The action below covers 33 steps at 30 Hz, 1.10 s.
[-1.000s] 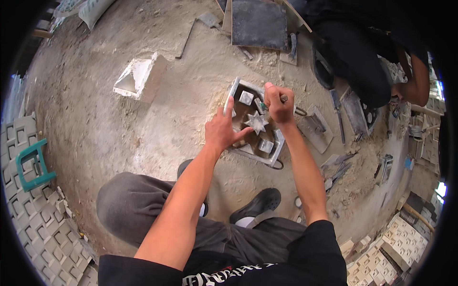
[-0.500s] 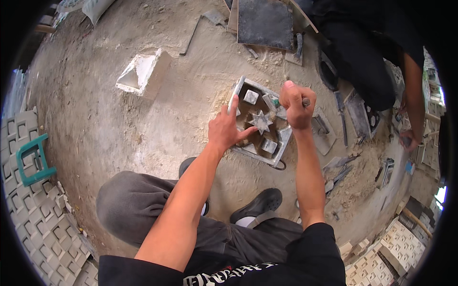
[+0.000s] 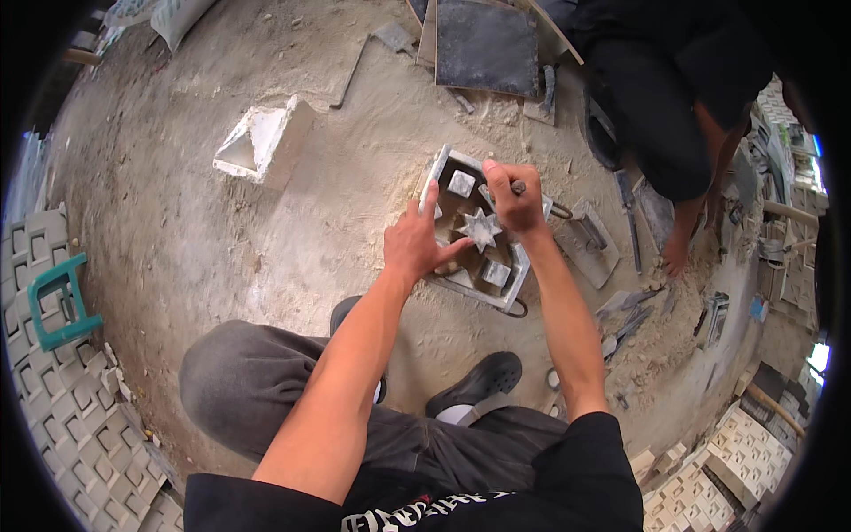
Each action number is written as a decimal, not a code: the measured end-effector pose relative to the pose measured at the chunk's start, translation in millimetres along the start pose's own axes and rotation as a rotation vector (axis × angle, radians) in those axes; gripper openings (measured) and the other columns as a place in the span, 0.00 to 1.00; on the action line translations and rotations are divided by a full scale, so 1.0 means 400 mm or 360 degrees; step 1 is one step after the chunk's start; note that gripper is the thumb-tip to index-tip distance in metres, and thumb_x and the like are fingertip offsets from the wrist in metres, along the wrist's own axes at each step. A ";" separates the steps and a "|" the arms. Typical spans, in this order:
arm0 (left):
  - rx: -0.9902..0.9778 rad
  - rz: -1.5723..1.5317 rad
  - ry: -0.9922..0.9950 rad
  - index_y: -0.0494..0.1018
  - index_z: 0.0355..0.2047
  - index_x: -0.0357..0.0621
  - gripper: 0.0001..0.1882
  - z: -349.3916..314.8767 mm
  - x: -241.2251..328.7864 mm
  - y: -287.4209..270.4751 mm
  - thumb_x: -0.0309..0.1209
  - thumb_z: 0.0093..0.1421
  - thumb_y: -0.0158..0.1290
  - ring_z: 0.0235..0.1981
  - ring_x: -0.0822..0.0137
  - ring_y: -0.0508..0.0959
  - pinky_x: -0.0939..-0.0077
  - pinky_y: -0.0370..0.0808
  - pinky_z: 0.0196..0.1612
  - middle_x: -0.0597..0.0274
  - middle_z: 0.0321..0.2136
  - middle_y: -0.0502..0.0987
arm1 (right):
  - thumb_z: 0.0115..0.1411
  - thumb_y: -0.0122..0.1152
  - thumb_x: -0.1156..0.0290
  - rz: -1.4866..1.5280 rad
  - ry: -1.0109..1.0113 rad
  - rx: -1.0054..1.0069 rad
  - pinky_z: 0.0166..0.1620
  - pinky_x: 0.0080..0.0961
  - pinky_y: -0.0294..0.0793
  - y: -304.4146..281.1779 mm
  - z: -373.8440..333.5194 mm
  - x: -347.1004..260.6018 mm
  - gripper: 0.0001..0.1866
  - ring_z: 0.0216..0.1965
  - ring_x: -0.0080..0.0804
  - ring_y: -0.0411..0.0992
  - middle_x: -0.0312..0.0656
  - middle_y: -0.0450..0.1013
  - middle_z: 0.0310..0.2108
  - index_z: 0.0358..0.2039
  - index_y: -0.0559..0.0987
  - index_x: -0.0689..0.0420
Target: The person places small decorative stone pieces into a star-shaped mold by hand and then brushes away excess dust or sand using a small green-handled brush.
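A square, metal-rimmed mould (image 3: 465, 293) lies tilted on the ground in front of me. Inside it are a raised eight-pointed star (image 3: 480, 230) and pale square blocks (image 3: 460, 183), with brown recesses between. My left hand (image 3: 411, 241) rests spread over the mould's left side, its thumb reaching toward the star. Above the right side, my right hand (image 3: 518, 206) is a fist around a tool; only the round end of its handle (image 3: 519, 187) sticks out. The tool's working end is hidden under the fist, so I cannot tell its kind.
A white hollow block (image 3: 257, 142) sits to the left. Beyond the mould lies a dark square board (image 3: 487, 49). Right of it are a flat trowel-like plate (image 3: 587, 244) and scattered tools (image 3: 628, 319). A co-worker's hand (image 3: 677, 254) touches the ground. A green stool (image 3: 62, 301) stands far left.
My right hand has moved left and slightly down across the mould, toward the star. My left hand stays in place. The co-worker's arm has swung left, down to the ground.
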State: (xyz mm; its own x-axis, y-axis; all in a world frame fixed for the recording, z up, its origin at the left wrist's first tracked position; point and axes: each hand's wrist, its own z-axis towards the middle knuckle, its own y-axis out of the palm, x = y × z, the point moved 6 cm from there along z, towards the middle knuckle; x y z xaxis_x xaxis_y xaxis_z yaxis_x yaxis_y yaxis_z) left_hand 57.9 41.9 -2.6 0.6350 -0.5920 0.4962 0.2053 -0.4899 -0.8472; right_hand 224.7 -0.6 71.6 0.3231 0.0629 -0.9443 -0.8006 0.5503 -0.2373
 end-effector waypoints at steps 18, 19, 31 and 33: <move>-0.0029 0.0037 -0.0012 0.45 0.68 0.48 0.61 0.001 0.012 -0.003 0.66 0.42 0.60 0.34 0.50 0.79 0.57 0.77 0.29 0.49 0.39 0.71 | 0.61 0.55 0.67 0.0064 -0.0034 0.0148 0.19 0.22 0.50 -0.028 -0.025 0.004 0.24 0.15 0.15 0.54 0.29 0.57 0.11 0.11 0.63 0.59; -0.0021 0.0028 -0.0010 0.45 0.68 0.48 0.61 0.002 0.009 -0.003 0.66 0.42 0.60 0.34 0.50 0.79 0.57 0.77 0.29 0.49 0.39 0.71 | 0.61 0.56 0.67 0.0056 0.0074 0.0068 0.20 0.22 0.51 -0.024 -0.023 0.014 0.23 0.16 0.15 0.54 0.29 0.58 0.11 0.11 0.64 0.59; -0.0030 0.0005 -0.0015 0.45 0.68 0.48 0.62 0.002 0.006 -0.006 0.65 0.41 0.61 0.33 0.49 0.79 0.59 0.77 0.30 0.49 0.39 0.71 | 0.64 0.54 0.65 0.0487 0.0452 -0.0376 0.16 0.20 0.50 -0.002 0.053 0.028 0.24 0.12 0.14 0.55 0.28 0.61 0.09 0.11 0.71 0.60; -0.0046 0.0005 -0.0022 0.44 0.68 0.48 0.62 0.002 0.008 -0.008 0.65 0.41 0.61 0.33 0.49 0.79 0.59 0.77 0.30 0.49 0.39 0.71 | 0.65 0.54 0.67 0.0568 0.0353 -0.0144 0.16 0.20 0.46 -0.014 0.054 0.003 0.24 0.12 0.13 0.51 0.26 0.58 0.09 0.10 0.70 0.59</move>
State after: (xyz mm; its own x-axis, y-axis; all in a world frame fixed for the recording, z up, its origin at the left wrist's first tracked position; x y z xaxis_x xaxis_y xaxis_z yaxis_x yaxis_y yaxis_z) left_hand 60.1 42.1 1.8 0.6459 -0.5846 0.4910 0.1822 -0.5065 -0.8428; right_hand 240.7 14.4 76.6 -0.0908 0.0502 -0.9946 -0.8867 0.4506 0.1037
